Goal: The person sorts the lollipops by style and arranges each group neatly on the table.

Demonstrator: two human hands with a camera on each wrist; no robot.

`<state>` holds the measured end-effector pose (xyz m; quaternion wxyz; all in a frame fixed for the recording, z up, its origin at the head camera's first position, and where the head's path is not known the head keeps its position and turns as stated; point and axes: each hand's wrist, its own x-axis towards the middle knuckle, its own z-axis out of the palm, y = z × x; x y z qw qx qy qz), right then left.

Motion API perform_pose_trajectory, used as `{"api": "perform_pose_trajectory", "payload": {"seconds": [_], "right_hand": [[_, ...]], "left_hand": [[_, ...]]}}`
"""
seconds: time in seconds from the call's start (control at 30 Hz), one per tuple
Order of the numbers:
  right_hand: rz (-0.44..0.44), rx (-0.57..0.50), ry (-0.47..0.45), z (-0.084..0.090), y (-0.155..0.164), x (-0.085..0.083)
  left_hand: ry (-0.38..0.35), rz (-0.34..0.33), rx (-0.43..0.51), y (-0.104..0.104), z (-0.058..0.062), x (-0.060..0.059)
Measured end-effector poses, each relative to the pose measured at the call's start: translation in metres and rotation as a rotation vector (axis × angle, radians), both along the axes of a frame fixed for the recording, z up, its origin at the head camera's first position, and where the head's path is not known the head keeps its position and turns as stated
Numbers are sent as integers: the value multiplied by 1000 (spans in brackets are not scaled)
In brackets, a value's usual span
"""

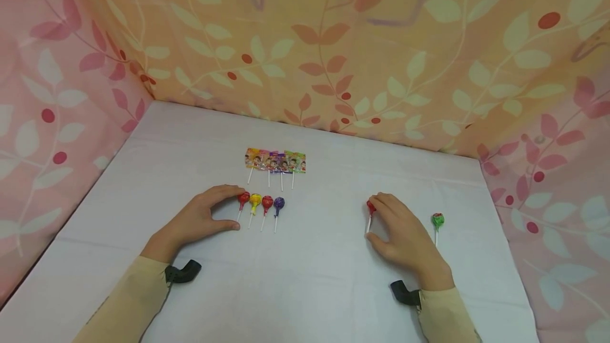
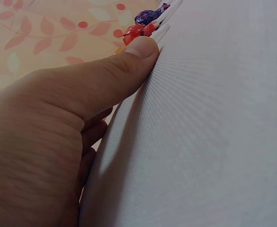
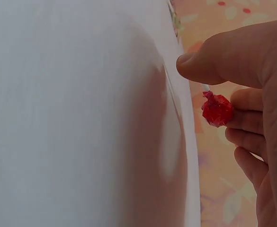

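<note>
Most of the red lollipop's stick behind the right hand — flat wrappers' print too small to read

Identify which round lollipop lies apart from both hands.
The green lollipop, alone beyond the right hand. A red one sits at that hand's fingers; four others line up by the left hand.

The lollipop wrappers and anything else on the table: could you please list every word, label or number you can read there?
None can be read.
Flat packets: printed cartoon faces, any lettering too small and blurred.
Round lollipops by the left hand: wrapper print unreadable.
Red lollipop at the right hand: no legible text.
Green lollipop: too small.
</note>
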<state>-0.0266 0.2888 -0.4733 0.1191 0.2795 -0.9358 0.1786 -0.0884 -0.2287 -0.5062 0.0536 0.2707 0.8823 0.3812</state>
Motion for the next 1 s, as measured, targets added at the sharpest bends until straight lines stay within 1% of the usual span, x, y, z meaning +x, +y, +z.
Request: {"api": "perform_pose_trajectory", "payload": {"seconds": [0.27,0.57,0.67,1.0], "right_hand": [[54,-4,25,-1,-17,-5],[91,16,7,2,-42,-13],[103,24,5,2,-50,-16],[157,28,-11,1,-75,-23]], "left_hand": [[8,7,3,1,0,1],[12,0,1,0,0,0],[4,-2,6,0,1,0],[-20,0,0,-1,-2,-1]]}}
